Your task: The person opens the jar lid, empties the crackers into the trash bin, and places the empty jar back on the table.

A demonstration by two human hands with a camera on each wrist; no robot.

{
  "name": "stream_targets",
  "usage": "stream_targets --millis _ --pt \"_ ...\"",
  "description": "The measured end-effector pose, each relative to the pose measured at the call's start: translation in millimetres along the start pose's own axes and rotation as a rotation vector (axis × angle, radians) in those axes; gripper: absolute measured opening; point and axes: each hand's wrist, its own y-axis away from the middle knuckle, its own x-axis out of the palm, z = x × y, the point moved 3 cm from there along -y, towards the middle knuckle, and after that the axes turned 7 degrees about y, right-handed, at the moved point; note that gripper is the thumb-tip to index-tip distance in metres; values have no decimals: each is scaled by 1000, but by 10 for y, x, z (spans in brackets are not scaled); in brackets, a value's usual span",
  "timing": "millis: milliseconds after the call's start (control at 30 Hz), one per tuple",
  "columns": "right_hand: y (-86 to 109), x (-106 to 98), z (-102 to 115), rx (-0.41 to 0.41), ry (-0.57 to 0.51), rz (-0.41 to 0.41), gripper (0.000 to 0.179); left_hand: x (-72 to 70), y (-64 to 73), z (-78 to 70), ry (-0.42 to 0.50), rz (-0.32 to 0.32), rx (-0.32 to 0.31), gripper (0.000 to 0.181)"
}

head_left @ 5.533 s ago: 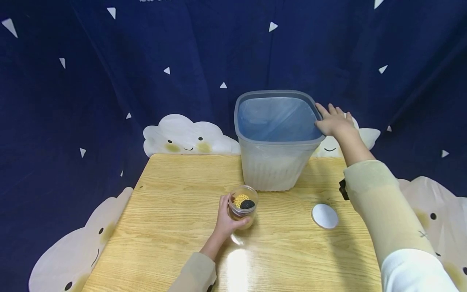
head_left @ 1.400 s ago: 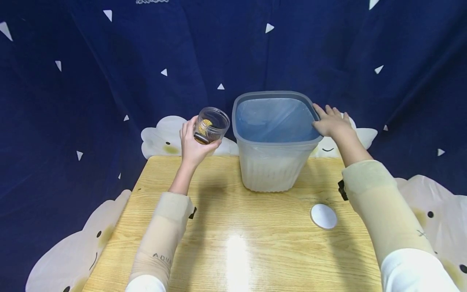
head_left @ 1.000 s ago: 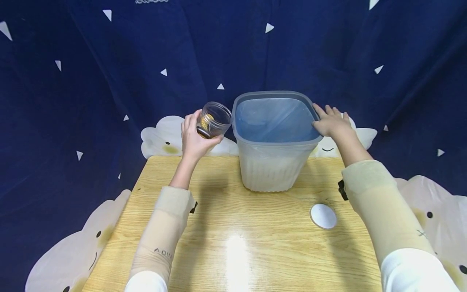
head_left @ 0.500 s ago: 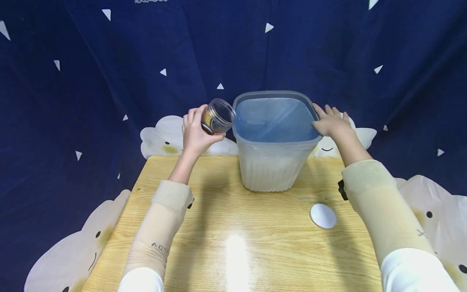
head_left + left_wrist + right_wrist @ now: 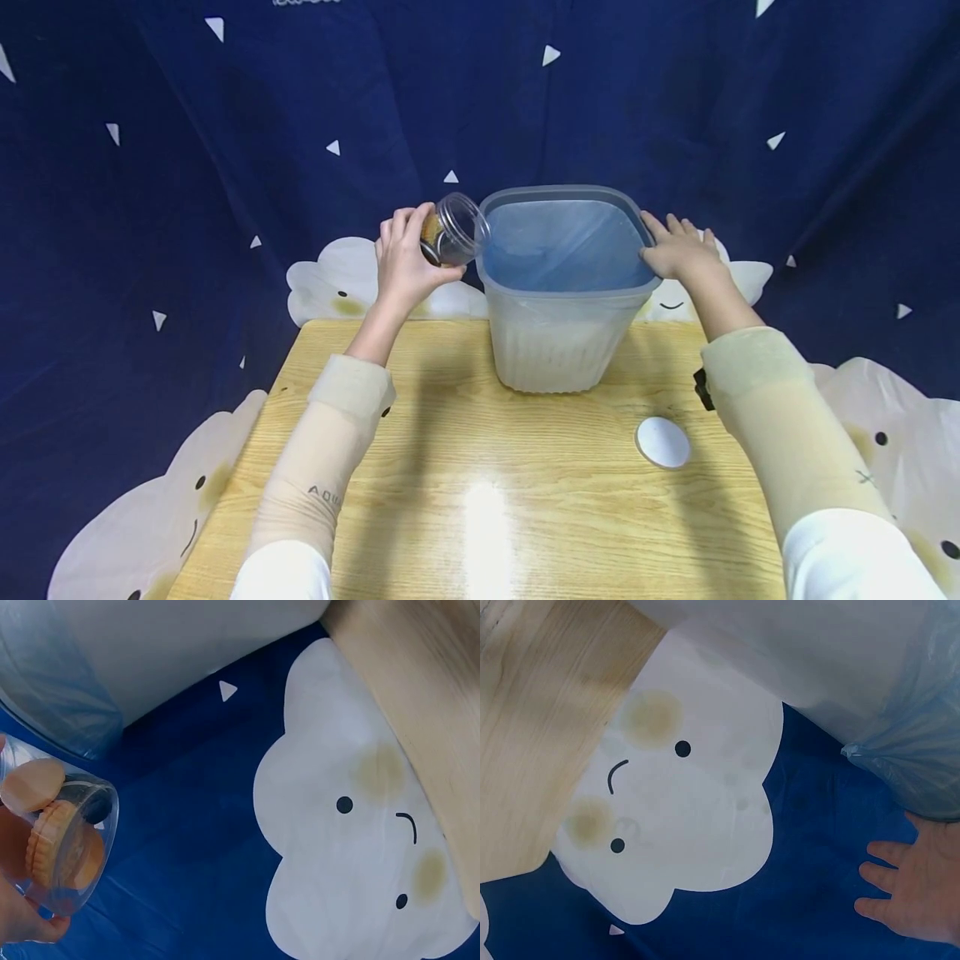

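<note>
From where I stand, following the head view first, the left hand [image 5: 408, 262] has its fingers and thumb wrapped round a clear jar [image 5: 459, 242], held up off the table [image 5: 570, 508] and tilted so that its mouth faces the bin [image 5: 551, 342] at the near side of the rim's left edge. Some pieces [image 5: 431, 230] sit low in the jar, and none shows outside it. The right hand [image 5: 684, 255] grips nothing: its fingers are spread, their tips resting against the rim on the other side, seemingly to steady the bin. A white disc [image 5: 663, 442] lies on the table, well apart from both hands. The step in hand looks to me like tipping the jar towards the bin; going further would call for bringing the mouth fully over the rim and a steeper tilt, or a piece could drop outside. The left wrist view gives what the head view hides: through the jar's wall I make out a ridged piece [image 5: 51, 844], a pale round one [image 5: 34, 784] and a dark one [image 5: 98, 805]. Whether the jar touches the rim, I cannot tell. The right wrist view alone shows the bag [image 5: 930, 742] over the bin's outside, bunched into a little tuft [image 5: 851, 752], near those straight, parted fingers.
</note>
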Motion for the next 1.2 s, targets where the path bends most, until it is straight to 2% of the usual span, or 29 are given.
stream_targets --millis 300,633,900,1200 --pt "4 -9 -2 -2 -7 1 64 4 -93 -64 -67 61 22 86" --pt "-35 25 -11 -8 3 -4 64 39 -174 -147 -97 120 41 90" --pt "-34 39 3 -3 0 -13 64 78 -210 -202 -145 141 80 92" --pt "-21 34 3 -2 -6 -13 64 124 -264 -245 -174 191 67 93"
